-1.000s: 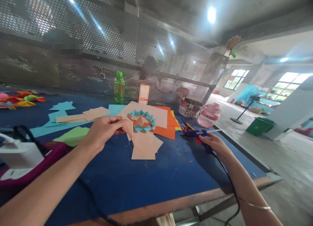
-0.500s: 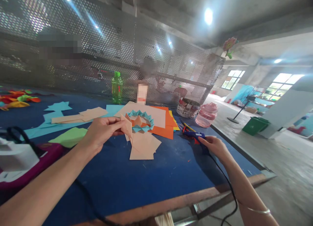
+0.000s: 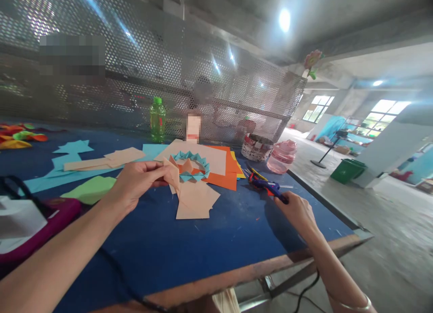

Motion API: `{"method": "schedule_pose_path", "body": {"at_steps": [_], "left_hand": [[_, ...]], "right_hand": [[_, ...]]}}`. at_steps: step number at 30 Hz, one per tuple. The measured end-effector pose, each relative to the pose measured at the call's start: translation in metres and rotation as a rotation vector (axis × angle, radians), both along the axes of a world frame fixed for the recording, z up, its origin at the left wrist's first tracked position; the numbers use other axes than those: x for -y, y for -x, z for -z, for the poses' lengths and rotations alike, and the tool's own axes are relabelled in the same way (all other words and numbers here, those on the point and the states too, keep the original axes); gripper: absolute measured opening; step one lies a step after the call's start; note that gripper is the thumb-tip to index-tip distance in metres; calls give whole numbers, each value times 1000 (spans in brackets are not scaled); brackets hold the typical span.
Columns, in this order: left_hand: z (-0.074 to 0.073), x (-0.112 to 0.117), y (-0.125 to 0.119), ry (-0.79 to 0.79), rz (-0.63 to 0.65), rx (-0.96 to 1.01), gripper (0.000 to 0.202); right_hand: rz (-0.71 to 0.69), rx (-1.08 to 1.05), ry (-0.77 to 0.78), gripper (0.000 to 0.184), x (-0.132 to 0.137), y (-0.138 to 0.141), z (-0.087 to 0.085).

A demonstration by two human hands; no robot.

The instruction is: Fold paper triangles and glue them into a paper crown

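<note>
My left hand [image 3: 138, 185] is shut on a folded peach paper piece [image 3: 171, 175], holding it against the edge of a ring of folded teal and orange paper [image 3: 191, 167]. The ring lies on a peach sheet [image 3: 209, 158] and an orange sheet [image 3: 223, 181], with loose peach sheets [image 3: 196, 205] just below it. My right hand [image 3: 297, 212] grips the rear of a blue hot glue gun [image 3: 265, 185] with a red trigger, its black cord running down past the table edge. The glue gun rests near the table.
The blue-topped table [image 3: 209, 243] has a wooden front edge [image 3: 243, 274]. On it are teal paper strips [image 3: 59, 166], a green bottle [image 3: 157, 120], a woven basket [image 3: 257, 148] and a pink jar [image 3: 281, 158]. A perforated metal screen [image 3: 135, 65] stands behind, with a seated person [image 3: 203, 110] beyond it.
The whole view has drifted slightly as my head moved. My right hand has shifted a little on the glue gun, and the cord now hangs lower. My left hand stays nearly still.
</note>
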State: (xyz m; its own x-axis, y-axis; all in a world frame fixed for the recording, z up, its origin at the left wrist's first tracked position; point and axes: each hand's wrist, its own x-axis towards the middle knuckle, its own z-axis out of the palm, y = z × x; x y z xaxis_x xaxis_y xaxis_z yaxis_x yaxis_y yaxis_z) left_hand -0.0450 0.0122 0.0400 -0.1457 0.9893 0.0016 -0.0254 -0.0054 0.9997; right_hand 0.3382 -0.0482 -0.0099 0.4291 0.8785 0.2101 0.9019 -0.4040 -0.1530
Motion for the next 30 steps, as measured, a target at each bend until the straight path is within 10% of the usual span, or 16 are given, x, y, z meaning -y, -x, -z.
{"method": "schedule_pose_path", "body": {"at_steps": [16,20,24,30], "left_hand": [[2,2,-1,-1,49,-48,15],[8,1,0,-69,148,-138,17],[12,1,-1,-142,244,-195,20],[15,-1,-2,-147,319,-251,27]], "right_hand": [[297,163,-99,45,20,-46,3],[-249,-58,-343,33,8,15,-16],[-827,-503,-226,26,-20,98,-37],[-1127,-661,-84,24,-65,181,-36]]}}
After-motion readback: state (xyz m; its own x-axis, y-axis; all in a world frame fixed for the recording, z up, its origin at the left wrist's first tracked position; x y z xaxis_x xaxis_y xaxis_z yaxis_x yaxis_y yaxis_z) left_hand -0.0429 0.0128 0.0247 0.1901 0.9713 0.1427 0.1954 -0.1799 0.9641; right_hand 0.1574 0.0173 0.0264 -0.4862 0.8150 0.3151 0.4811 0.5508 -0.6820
